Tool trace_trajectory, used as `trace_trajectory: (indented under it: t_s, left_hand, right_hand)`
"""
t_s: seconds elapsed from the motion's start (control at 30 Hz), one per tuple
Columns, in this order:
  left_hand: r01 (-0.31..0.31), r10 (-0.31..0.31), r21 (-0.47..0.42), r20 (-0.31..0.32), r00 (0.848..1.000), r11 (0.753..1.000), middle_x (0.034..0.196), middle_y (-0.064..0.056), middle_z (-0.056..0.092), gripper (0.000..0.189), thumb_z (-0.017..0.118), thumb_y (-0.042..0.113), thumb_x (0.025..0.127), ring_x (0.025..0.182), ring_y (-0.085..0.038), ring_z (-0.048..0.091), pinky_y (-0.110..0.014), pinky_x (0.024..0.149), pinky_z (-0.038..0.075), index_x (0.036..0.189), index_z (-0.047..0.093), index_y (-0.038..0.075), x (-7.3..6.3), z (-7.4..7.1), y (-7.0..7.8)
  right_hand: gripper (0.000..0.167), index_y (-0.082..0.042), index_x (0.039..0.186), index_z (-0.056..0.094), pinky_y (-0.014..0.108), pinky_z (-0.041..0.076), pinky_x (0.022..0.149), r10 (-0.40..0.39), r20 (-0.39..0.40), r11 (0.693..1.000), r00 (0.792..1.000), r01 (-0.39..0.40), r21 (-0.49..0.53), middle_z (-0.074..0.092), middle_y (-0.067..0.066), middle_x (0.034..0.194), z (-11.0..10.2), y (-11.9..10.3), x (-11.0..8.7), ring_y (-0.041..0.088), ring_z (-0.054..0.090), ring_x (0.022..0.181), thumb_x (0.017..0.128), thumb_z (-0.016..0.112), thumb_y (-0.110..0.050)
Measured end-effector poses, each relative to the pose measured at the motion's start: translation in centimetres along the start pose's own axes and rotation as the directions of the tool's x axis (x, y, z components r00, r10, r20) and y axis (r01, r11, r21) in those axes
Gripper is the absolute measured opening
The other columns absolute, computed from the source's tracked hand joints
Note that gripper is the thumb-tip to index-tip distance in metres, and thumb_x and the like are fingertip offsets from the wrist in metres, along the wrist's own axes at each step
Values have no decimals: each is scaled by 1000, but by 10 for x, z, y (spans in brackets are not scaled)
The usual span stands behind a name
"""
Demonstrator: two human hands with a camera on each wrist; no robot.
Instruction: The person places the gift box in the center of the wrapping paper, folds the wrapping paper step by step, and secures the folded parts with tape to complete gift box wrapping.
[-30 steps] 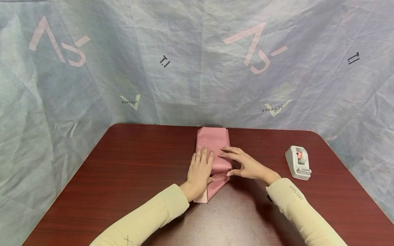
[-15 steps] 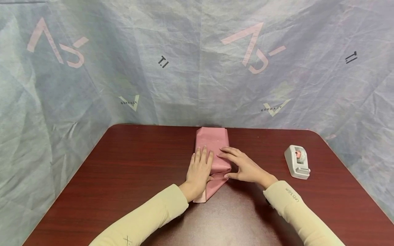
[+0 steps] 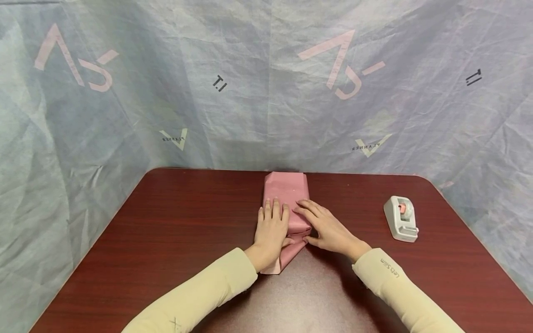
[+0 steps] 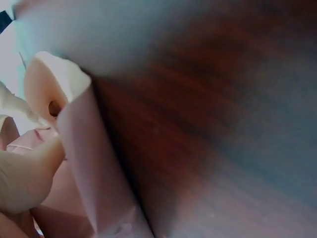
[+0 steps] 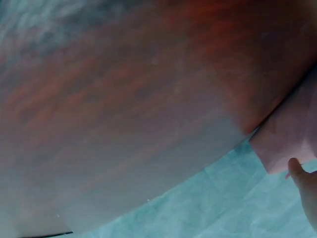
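Note:
A parcel in pink wrapping paper (image 3: pixel 286 185) lies lengthwise near the table's far edge. At its near end a folded paper flap (image 3: pixel 290 253) sticks out towards me, its corner paler. My left hand (image 3: pixel 269 236) rests on the parcel's left side, fingers straight and thumb by the flap. On the right, my right hand (image 3: pixel 331 230) has its fingertips on top of the parcel and its thumb at the flap's right edge. The left wrist view shows the curled paper edge (image 4: pixel 94 148) beside a hand; in the right wrist view a fingertip (image 5: pixel 297 171) touches the parcel.
A white tape dispenser (image 3: pixel 400 219) with a roll of tape stands on the right of the dark red wooden table (image 3: pixel 195 212). A grey-blue printed cloth (image 3: pixel 245 115) hangs behind the table and along its sides.
My right hand has shifted slightly at the near right corner, its thumb moving a little inward, and the flap's right side is drawn in somewhat. My left hand stays nearly in place.

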State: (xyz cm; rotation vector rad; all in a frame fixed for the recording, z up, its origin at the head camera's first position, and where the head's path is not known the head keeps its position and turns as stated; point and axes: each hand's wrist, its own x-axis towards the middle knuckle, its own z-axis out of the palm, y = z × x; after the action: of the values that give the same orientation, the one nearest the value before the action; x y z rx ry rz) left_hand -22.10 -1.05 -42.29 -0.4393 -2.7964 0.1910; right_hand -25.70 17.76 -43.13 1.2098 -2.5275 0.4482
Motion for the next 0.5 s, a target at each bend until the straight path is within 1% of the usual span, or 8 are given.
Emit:
trace_trajectory:
  t_s: [0.1, 0.17, 0.2, 0.27, 0.33, 0.4, 0.43, 0.5]
  left_hand:
    - [6, -5, 44, -28, 1000, 999, 140, -18, 37, 99, 69, 64, 60, 130, -36, 35, -45, 102, 36, 136, 35, 10, 0, 1, 1]
    - [7, -5, 58, -44, 999, 998, 139, -18, 37, 100, 70, 64, 59, 130, -36, 36, -45, 101, 36, 135, 35, 10, 0, 2, 2]
    - [7, -4, 62, -50, 999, 998, 139, -18, 37, 100, 70, 65, 59, 129, -35, 36, -45, 101, 37, 134, 35, 10, 0, 3, 2]
    - [9, -5, 67, -63, 998, 998, 139, -18, 37, 100, 70, 65, 58, 129, -35, 36, -45, 100, 37, 134, 35, 10, 0, 4, 1]
    - [11, -6, 64, -78, 997, 998, 139, -17, 38, 101, 71, 65, 57, 129, -35, 37, -44, 100, 37, 134, 36, 10, 0, 5, 1]
    - [13, -8, 60, -89, 996, 998, 138, -17, 38, 101, 72, 65, 56, 129, -35, 37, -44, 100, 37, 134, 37, 10, 0, 6, 1]
    - [14, -8, 59, -92, 996, 998, 138, -17, 38, 102, 72, 65, 55, 129, -34, 37, -44, 100, 37, 134, 37, 10, 0, 6, 1]
    - [13, -8, 55, -92, 996, 998, 138, -17, 38, 102, 72, 65, 56, 129, -34, 37, -44, 100, 37, 134, 37, 10, 0, 6, 1]
  right_hand:
    - [92, -4, 138, 33, 50, 30, 103, 65, -7, 998, 998, -65, -26, 31, 14, 144, 0, -4, -1, 30, 28, 134, 63, 82, -24]
    - [95, 1, 134, 33, 50, 37, 96, 127, -39, 989, 991, -130, -71, 33, 19, 140, -1, -8, -1, 32, 32, 130, 59, 84, -28]
    - [94, 3, 130, 36, 49, 41, 91, 160, -56, 981, 986, -165, -100, 36, 20, 135, -1, -10, -2, 33, 37, 124, 58, 85, -31]
    - [84, 6, 116, 44, 43, 46, 75, 227, -81, 958, 970, -238, -163, 45, 20, 116, -2, -14, -3, 33, 46, 105, 56, 85, -35]
    - [68, 2, 98, 49, 36, 42, 62, 284, -77, 931, 956, -294, -216, 48, 14, 96, -3, -19, -4, 29, 47, 85, 57, 84, -39]
    - [51, -3, 80, 51, 31, 35, 57, 335, -34, 916, 942, -334, -224, 45, 7, 82, -5, -23, -6, 25, 43, 73, 60, 82, -38]
    - [45, -6, 73, 51, 30, 33, 57, 357, -9, 912, 934, -350, -213, 44, 5, 78, -6, -26, -7, 23, 42, 71, 62, 81, -37]
    - [35, -11, 63, 53, 29, 31, 57, 390, 35, 909, 920, -379, -174, 45, 2, 75, -8, -29, -7, 22, 42, 71, 66, 79, -34]
